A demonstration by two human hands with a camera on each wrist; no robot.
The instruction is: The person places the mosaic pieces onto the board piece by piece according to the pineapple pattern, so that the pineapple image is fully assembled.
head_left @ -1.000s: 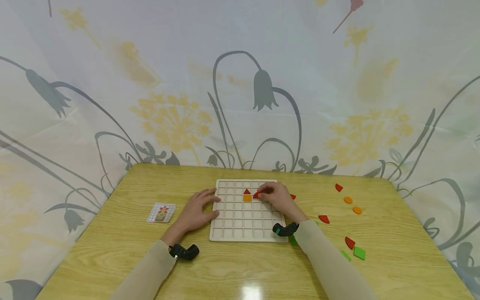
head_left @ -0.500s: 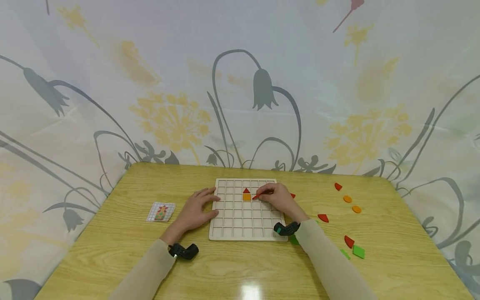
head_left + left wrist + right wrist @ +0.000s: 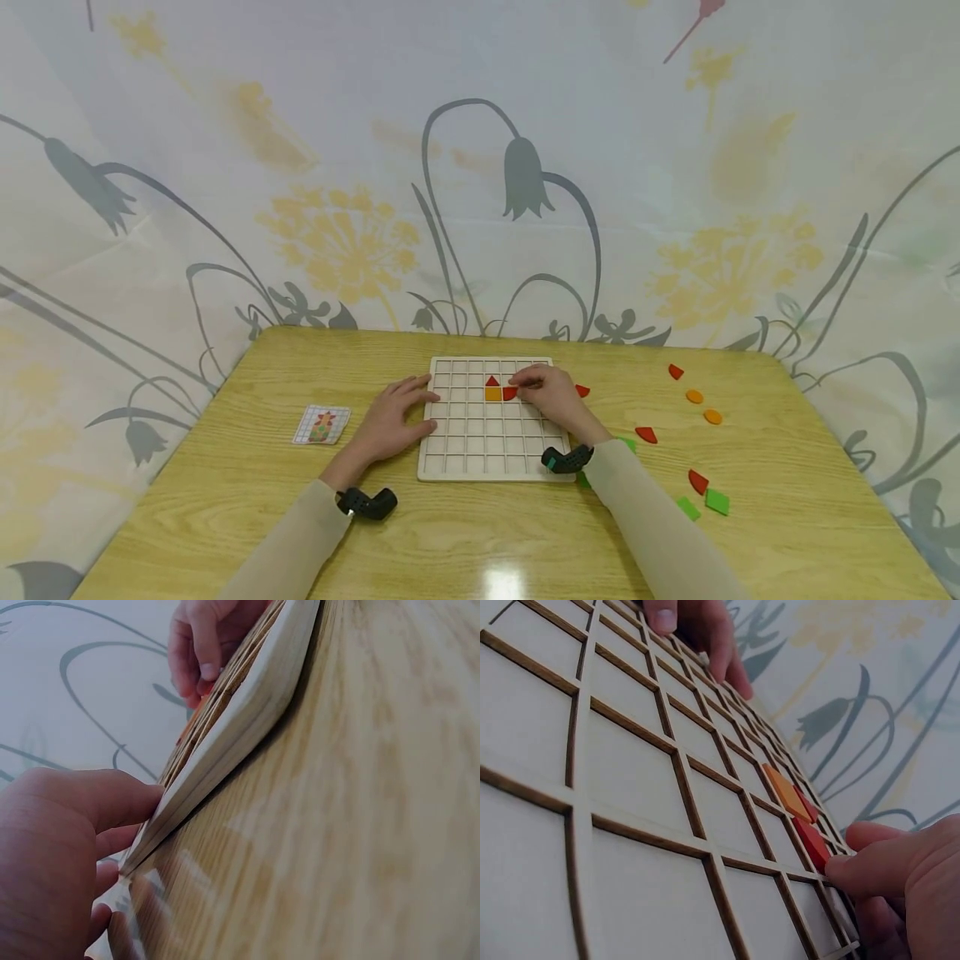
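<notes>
A pale wooden grid board (image 3: 465, 467) lies on the table. An orange square (image 3: 492, 394) sits in one of its cells, with a small red triangle (image 3: 492, 381) in the cell behind. To the right of the square, a red quarter-circle piece (image 3: 509, 393) lies flat or nearly so in its cell. My right hand (image 3: 557, 396) has its thumb (image 3: 840, 871) against that piece's edge, while the index finger stands apart from the thumb. My left hand (image 3: 390, 423) rests at the board's left edge, its fingers spread and touching the rim (image 3: 225, 761).
A pattern card (image 3: 322, 425) lies left of the left hand. On the right are loose red quarter-circles (image 3: 647, 435), orange discs (image 3: 695, 397) and green pieces (image 3: 717, 502). One red piece (image 3: 582, 391) lies just beyond the right hand. A patterned cloth (image 3: 480, 208) hangs behind the table.
The red quarter-circle, pinched and turned over the board earlier, now lies in the cell beside the orange square. The right index finger has come away from it. The left hand stays put.
</notes>
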